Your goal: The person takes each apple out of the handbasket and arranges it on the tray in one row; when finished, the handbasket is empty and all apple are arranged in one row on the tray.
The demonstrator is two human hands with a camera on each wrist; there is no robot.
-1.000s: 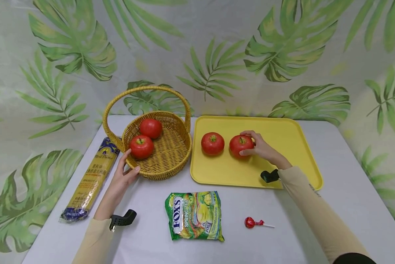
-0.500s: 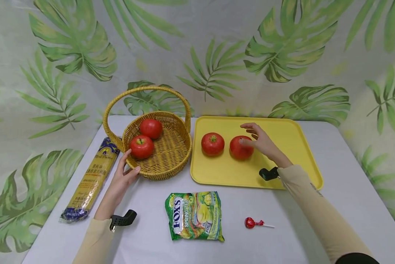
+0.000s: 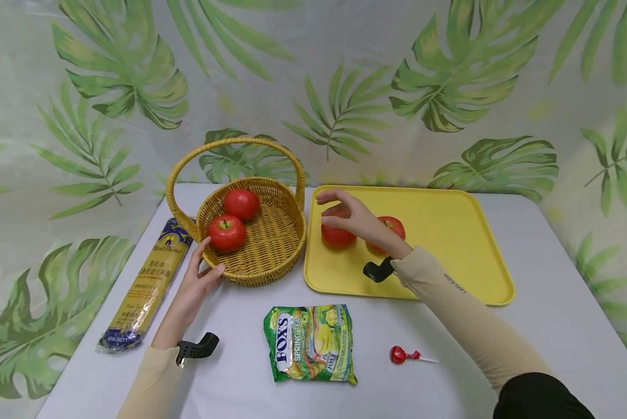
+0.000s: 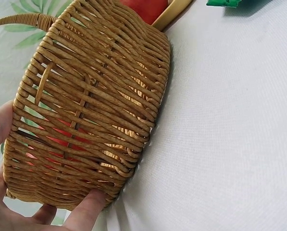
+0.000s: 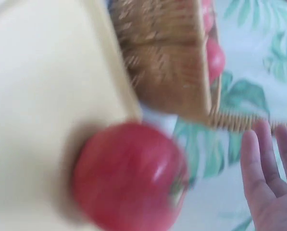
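My left hand (image 3: 195, 288) holds the near left side of the yellow wicker basket (image 3: 279, 270). In the left wrist view its fingers (image 4: 88, 209) bend against the woven wall. Two red apples (image 3: 227, 234) lie in the basket's left half. On the yellow tray (image 3: 449, 250) are two more: a left apple (image 3: 337, 237) and a right apple (image 3: 394, 226). Over the left one hovers my right hand (image 3: 352, 218), fingers spread and nothing in them; it hides part of that fruit, and the wrist partly covers the right one. The right wrist view shows an apple (image 5: 129, 178) apart from the fingers.
A spaghetti pack (image 3: 145, 285) lies left of the basket. In front are a green Fox's candy bag (image 3: 310, 343) and a red lollipop (image 3: 399, 355) on the white table (image 3: 229, 378). The basket's tall handle (image 3: 240, 141) arches upward. A leaf-print cloth (image 3: 344, 58) hangs behind.
My right hand let go of the right apple on the tray, lifted off and moved left over the other apple. The left hand stays at the basket.
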